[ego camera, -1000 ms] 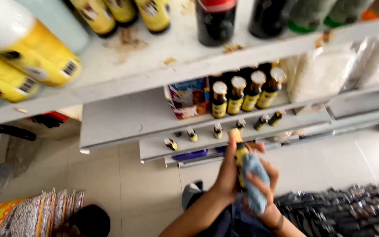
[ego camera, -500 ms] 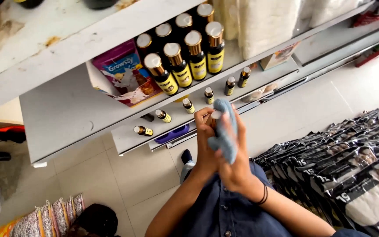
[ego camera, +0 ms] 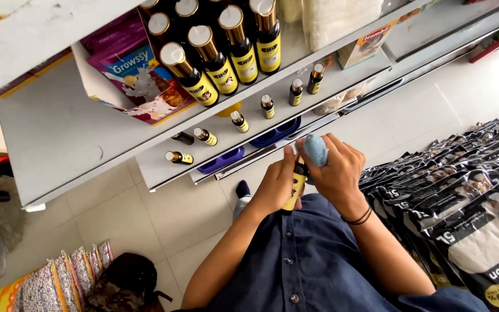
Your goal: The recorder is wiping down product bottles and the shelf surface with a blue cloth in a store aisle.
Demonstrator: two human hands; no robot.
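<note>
The left hand (ego camera: 274, 188) wraps around a small dark bottle (ego camera: 294, 190) with a yellow label, held upright in front of the chest, just below the edge of the lower shelf (ego camera: 145, 167). Its fingers are closed around the body at label height. The right hand (ego camera: 337, 173) pinches a light blue cloth (ego camera: 315, 150) bunched over the bottle's top, fingers pressed together on the fabric, so the cap is hidden. The bottle looks like glass: stiff, smooth, probably slippery where bare and breakable if it drops on the tiled floor (ego camera: 163, 214). It is small and likely light, so one hand carries it easily; the label band looks the surest place to hold, as paper gives more friction than glass. The cloth is soft and limp, and gives no support of its own. More bottles of the same kind stand spaced along the shelf (ego camera: 267, 106), with bigger ones (ego camera: 226, 58) on the shelf above.
</note>
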